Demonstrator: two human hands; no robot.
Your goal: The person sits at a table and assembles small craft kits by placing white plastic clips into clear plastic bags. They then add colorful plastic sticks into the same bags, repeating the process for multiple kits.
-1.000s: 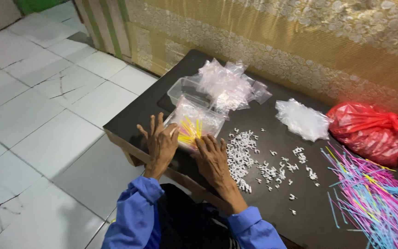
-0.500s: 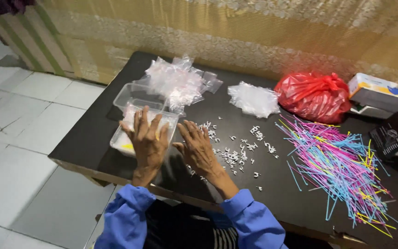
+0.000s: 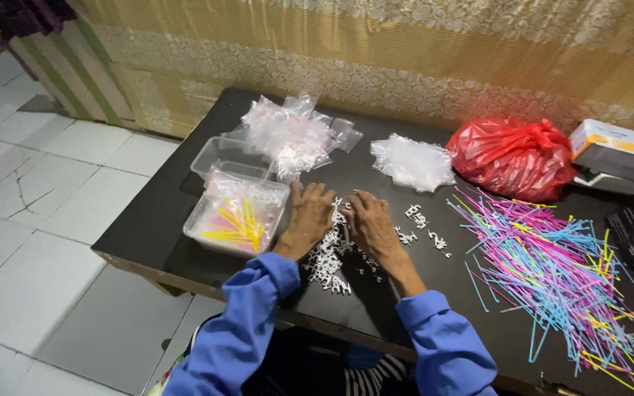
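Both hands lie palm-down on the black tabletop [image 3: 148,235], side by side over a scatter of small white pieces [image 3: 326,262]. Left hand [image 3: 308,216]: fingers spread and flat, touching the near edge of the scatter, clamped on nothing visible. Right hand [image 3: 370,222]: fingers curled down onto the pieces; cannot tell whether anything is pinched beneath them.

Judged step: sorting or gathering the white pieces under the fingertips. The next move calls for a fine pinch on single pieces without scattering the neighbours.

Just left of the left hand: a clear plastic container [image 3: 235,216] holding small bags with yellow and pink straws. Behind it, a heap of small clear bags [image 3: 288,132]; a second clear heap [image 3: 412,161] lies further right. A red plastic bag [image 3: 511,158] sits near the curtain; loose coloured straws [image 3: 552,264] spread out at right.

Hard to make out: shape of the white pieces, too small. Palms hide whatever lies under them. Box [image 3: 618,150] at right edge cut off.
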